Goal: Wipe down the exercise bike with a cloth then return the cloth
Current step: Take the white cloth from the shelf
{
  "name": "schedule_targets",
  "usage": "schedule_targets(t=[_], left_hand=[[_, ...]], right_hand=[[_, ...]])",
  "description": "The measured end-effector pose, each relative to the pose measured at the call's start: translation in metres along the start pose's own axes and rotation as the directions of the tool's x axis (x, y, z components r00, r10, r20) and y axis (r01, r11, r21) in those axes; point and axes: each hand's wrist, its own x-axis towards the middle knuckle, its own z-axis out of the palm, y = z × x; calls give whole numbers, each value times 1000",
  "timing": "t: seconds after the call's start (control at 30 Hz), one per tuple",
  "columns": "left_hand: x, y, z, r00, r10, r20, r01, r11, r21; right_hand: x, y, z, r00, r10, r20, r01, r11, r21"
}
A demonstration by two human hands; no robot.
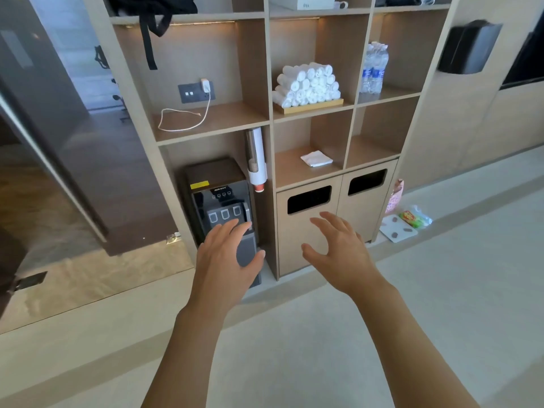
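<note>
My two arms reach forward over pale floor, bare to the elbow. My left hand point(228, 254) is spread, fingers straight and a little apart, thumb out to the right, holding nothing; in the view it overlaps the front of the water dispenser point(220, 207), though I cannot tell if it touches it. My right hand point(338, 248) is likewise released, fingers loosely fanned and slightly bent, in front of the cabinet door point(306, 240) with the dark slot point(309, 199). There is a clear gap between the two hands.

Past them stands the wooden shelf unit point(270, 119). The cloth point(316, 158) lies in the low middle compartment, just above the slotted door: a small white square, folded flat, a little rumpled, set slightly askew toward the right wall of that compartment, with bare shelf all round it and open height above it. It is well apart from both hands.

One compartment higher, rolled white towels point(307, 85) are stacked in a pyramid on a wooden tray point(309, 106), nearly filling its width. To the right are water bottles point(374, 67); to the left a charger cable point(185, 119) loops on the shelf. A cup dispenser point(257, 160) hangs on the divider beside the water dispenser.
</note>
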Motion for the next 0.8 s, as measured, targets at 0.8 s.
schedule_targets(t=[0.8], left_hand=[[248, 110, 179, 996, -94, -2, 94, 994, 59]], right_hand=[[286, 196, -41, 988, -135, 80, 127, 987, 96]])
